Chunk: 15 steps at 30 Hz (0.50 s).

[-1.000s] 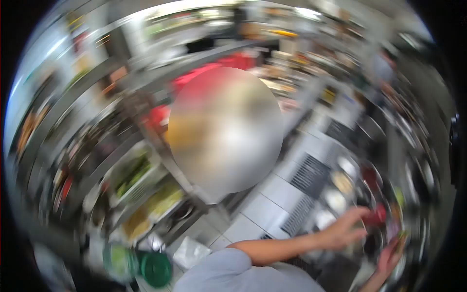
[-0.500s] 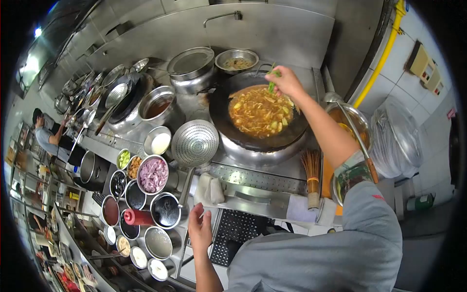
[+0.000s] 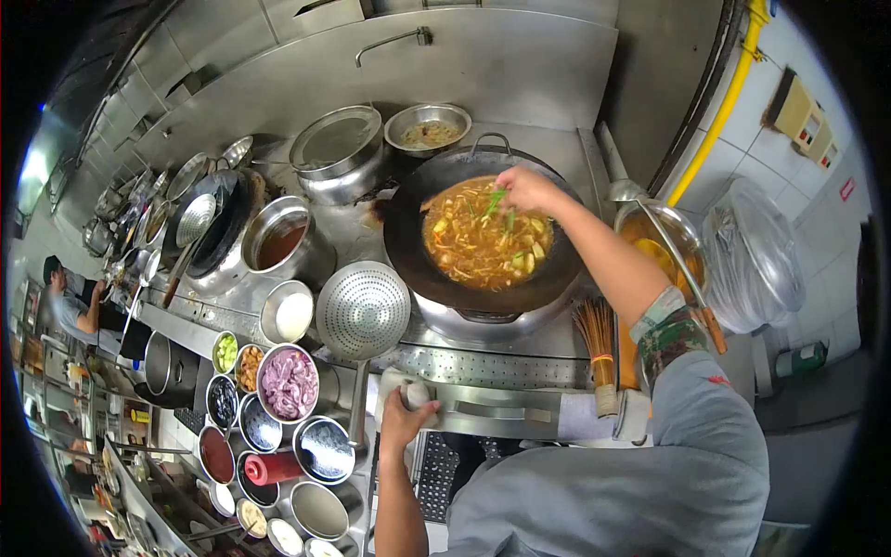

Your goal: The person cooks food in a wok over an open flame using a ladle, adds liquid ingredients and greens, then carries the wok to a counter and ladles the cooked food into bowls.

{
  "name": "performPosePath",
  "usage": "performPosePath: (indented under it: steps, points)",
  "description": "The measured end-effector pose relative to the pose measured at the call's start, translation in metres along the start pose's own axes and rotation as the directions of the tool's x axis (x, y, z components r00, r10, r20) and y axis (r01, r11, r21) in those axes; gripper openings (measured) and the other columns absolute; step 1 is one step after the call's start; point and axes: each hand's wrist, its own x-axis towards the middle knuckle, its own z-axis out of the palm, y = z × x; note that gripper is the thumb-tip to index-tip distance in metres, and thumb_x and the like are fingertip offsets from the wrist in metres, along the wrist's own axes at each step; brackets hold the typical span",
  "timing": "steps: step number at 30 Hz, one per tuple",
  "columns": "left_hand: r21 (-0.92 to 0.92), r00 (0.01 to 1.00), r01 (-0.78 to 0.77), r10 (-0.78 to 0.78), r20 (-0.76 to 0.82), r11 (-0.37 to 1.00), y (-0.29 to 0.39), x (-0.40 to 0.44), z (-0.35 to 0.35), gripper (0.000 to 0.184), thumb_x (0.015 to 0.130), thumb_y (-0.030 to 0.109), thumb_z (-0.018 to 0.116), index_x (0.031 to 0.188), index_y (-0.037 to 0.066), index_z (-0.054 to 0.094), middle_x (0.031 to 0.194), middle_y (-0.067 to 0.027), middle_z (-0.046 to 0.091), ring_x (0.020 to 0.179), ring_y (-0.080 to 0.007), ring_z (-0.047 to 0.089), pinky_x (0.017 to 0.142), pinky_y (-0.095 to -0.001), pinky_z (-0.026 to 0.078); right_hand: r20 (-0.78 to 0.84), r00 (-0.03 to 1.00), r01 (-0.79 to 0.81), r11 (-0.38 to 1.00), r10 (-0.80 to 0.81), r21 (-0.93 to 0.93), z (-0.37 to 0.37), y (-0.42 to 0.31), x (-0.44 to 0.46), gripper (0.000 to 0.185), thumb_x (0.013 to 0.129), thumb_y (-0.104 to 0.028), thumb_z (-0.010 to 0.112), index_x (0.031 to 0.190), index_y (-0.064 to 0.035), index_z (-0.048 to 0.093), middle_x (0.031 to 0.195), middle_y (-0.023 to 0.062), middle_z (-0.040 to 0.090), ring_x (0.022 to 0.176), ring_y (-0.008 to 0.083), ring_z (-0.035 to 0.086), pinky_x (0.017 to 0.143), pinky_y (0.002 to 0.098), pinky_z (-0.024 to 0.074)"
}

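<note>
My right hand is over the far side of a black wok, its fingers pinched around green scallion pieces. Brown soupy food with pale strips and yellowish chunks fills the wok, and some green pieces lie on its surface. At the front edge of the stove, my left hand closes on a folded white cloth. A large perforated skimmer rests just beyond that hand, with its handle pointing toward me.
Metal containers of ingredients, one with sliced purple onion, crowd the left, beside a red squeeze bottle. A bamboo brush stands right of the wok. A ladle lies across an oil pot. Another person works far left.
My left hand has moved forward and taken hold of the white cloth. My right hand is lower over the wok, and green pieces now lie on the food. The view has shifted slightly.
</note>
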Motion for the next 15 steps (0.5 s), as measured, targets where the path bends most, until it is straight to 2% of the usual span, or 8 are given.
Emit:
performPosePath:
  steps: [2,3,4,7,9,11,14,15]
  points:
    - [0.109,0.999,0.006,-0.011,0.046,0.994,0.003,0.003,-0.002,0.094,0.070,0.045,0.085,0.129,-0.019,0.051,0.128,-0.0364,0.058,0.120,-0.0424,0.059,0.102,-0.0435,0.047,0.062,0.998,-0.031,0.990,0.023,0.135,0.017,-0.004,0.012,0.013,0.085,-0.008,0.071,0.093,0.0016,0.068,0.080,0.0114,0.072,0.063,0.0196,0.071,0.054,0.0332,0.0551]
    - [0.185,0.999,-0.026,0.029,-0.014,0.982,-0.002,0.008,0.003,0.076,0.070,0.035,0.083,0.122,-0.014,0.058,0.112,-0.0322,0.067,0.108,-0.0406,0.067,0.093,-0.0418,0.051,0.078,0.995,-0.083,0.966,0.066,0.244,0.024,-0.015,0.010,0.013,0.086,-0.007,0.070,0.095,0.0025,0.067,0.081,0.0107,0.072,0.065,0.0181,0.071,0.052,0.0318,0.0547]
    - [0.123,0.999,0.030,-0.026,-0.035,0.992,-0.002,0.007,0.002,0.073,0.070,0.034,0.081,0.120,-0.013,0.059,0.111,-0.0303,0.068,0.107,-0.0398,0.067,0.093,-0.0421,0.051,0.096,0.990,-0.133,0.927,0.106,0.351,0.030,-0.023,0.009,0.014,0.087,-0.005,0.069,0.097,0.0033,0.066,0.082,0.0100,0.072,0.066,0.0166,0.070,0.051,0.0304,0.0543]
    - [-0.229,0.984,0.177,-0.172,0.039,0.957,-0.006,-0.005,-0.014,0.064,0.075,0.031,0.079,0.123,-0.006,0.060,0.110,-0.0191,0.070,0.101,-0.0353,0.069,0.093,-0.0439,0.053,0.127,0.978,-0.187,0.966,0.165,0.180,0.029,-0.019,0.005,0.024,0.087,-0.005,0.068,0.109,0.0063,0.066,0.088,0.0154,0.073,0.067,0.0177,0.072,0.052,0.0318,0.0565]
    - [-0.745,0.956,0.290,-0.214,0.199,0.601,-0.023,-0.016,-0.018,0.062,0.081,0.034,0.077,0.128,-0.002,0.057,0.114,-0.0167,0.068,0.105,-0.0325,0.067,0.094,-0.0442,0.052,0.127,0.955,-0.280,0.955,0.268,0.095,0.017,-0.011,0.000,0.030,0.088,-0.005,0.067,0.116,0.0055,0.065,0.094,0.0170,0.073,0.069,0.0187,0.073,0.054,0.0325,0.0573]
    - [-0.928,0.920,0.374,-0.119,0.372,-0.011,0.004,-0.027,-0.025,0.055,0.092,0.041,0.068,0.135,0.009,0.053,0.121,-0.0147,0.063,0.116,-0.0283,0.061,0.099,-0.0480,0.050,0.084,0.908,-0.415,0.910,0.411,0.026,-0.006,-0.011,0.002,0.036,0.088,-0.005,0.066,0.123,0.0034,0.064,0.100,0.0178,0.074,0.071,0.0198,0.074,0.056,0.0335,0.0583]
    - [-0.898,0.903,0.426,-0.003,0.429,-0.110,0.043,-0.006,-0.012,0.052,0.095,0.047,0.063,0.135,0.016,0.054,0.124,-0.0123,0.063,0.120,-0.0272,0.058,0.099,-0.0525,0.046,-0.076,0.984,-0.171,0.973,0.161,-0.152,0.001,0.025,0.023,0.035,0.089,-0.008,0.065,0.124,-0.0004,0.066,0.108,0.0171,0.073,0.084,0.0227,0.074,0.069,0.0372,0.0595]
    - [-0.880,0.880,0.474,-0.019,0.475,-0.034,0.052,0.006,-0.004,0.053,0.095,0.052,0.060,0.135,0.017,0.053,0.124,-0.0114,0.063,0.119,-0.0273,0.059,0.099,-0.0526,0.047,-0.186,0.969,-0.202,0.951,0.161,-0.233,0.013,0.037,0.026,0.035,0.089,-0.009,0.065,0.124,-0.0011,0.066,0.108,0.0166,0.073,0.089,0.0233,0.073,0.073,0.0380,0.0588]
